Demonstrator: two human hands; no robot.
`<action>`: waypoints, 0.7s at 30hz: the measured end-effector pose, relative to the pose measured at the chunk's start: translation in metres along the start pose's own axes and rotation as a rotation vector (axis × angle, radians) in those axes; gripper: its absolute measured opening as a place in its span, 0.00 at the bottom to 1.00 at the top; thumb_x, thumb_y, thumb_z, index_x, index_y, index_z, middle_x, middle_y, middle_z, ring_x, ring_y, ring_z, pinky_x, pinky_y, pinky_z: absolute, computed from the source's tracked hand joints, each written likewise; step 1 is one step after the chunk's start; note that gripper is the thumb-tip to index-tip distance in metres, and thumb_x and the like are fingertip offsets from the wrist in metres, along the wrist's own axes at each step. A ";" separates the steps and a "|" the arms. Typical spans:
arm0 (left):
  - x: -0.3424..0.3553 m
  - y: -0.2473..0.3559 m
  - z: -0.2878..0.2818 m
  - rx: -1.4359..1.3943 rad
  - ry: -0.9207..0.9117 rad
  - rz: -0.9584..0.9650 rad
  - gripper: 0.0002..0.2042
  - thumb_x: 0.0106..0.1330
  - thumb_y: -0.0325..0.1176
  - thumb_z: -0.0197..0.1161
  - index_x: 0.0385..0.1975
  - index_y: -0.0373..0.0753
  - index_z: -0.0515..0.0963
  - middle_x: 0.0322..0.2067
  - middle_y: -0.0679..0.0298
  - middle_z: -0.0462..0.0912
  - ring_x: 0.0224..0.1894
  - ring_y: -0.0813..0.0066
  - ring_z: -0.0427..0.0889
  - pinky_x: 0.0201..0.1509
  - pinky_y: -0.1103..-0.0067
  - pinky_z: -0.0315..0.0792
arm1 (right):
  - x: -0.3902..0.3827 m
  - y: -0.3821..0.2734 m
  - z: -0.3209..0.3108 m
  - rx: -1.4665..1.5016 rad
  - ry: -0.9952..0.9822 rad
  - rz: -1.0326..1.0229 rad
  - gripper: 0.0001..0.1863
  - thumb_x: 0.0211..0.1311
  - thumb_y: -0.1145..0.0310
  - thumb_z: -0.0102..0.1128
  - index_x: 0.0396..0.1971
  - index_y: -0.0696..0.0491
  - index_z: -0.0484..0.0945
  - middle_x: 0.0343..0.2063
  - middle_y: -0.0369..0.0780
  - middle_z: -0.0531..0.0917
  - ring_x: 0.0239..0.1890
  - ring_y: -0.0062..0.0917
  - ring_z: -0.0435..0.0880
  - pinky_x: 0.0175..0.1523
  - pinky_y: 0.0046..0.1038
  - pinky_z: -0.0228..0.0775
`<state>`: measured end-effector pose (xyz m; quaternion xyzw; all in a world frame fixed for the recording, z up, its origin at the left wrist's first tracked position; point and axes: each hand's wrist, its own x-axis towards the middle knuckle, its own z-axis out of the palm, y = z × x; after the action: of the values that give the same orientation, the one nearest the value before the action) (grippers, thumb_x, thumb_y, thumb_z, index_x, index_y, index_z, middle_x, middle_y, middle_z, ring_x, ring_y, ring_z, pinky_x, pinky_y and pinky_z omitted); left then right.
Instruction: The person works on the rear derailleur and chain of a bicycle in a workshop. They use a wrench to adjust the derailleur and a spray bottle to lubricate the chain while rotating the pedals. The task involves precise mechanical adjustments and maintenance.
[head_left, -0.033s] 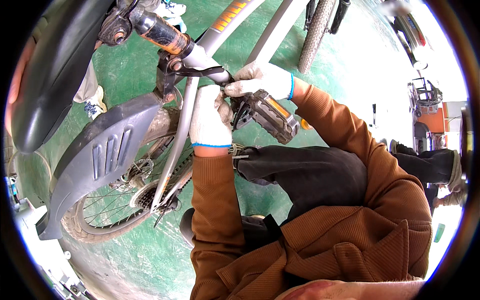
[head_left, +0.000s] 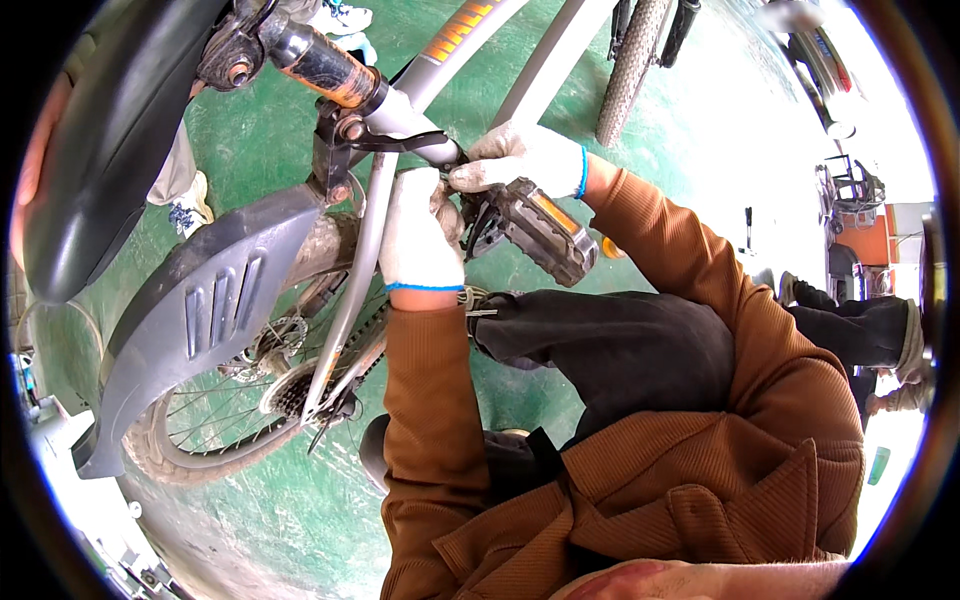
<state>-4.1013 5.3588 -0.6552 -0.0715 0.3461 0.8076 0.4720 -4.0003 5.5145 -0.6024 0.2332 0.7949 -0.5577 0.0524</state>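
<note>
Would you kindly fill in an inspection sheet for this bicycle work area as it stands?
Surface: green painted floor, scuffed.
Job's things: grey bicycle frame; black pedal with orange reflector; rear wheel with sprockets; grey mudguard.
Clutter: nothing seen.
Grippers: left hand, white-gloved, on a frame tube; right hand, white-gloved, at the frame just above the pedal.
Cables: nothing seen clearly.
Surroundings: second knobbly tyre; orange equipment at right; another person's shoe.
</note>
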 end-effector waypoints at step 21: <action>-0.001 -0.017 0.006 0.847 0.181 0.730 0.08 0.74 0.32 0.62 0.37 0.33 0.76 0.34 0.62 0.78 0.39 0.75 0.76 0.43 0.75 0.75 | -0.001 0.003 0.002 0.086 -0.008 -0.026 0.20 0.68 0.54 0.72 0.32 0.60 0.88 0.23 0.30 0.81 0.28 0.12 0.76 0.34 0.23 0.71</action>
<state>-4.0855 5.3670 -0.6582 0.1793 0.6815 0.6996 0.1181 -3.9989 5.5136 -0.6050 0.2226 0.7731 -0.5927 0.0382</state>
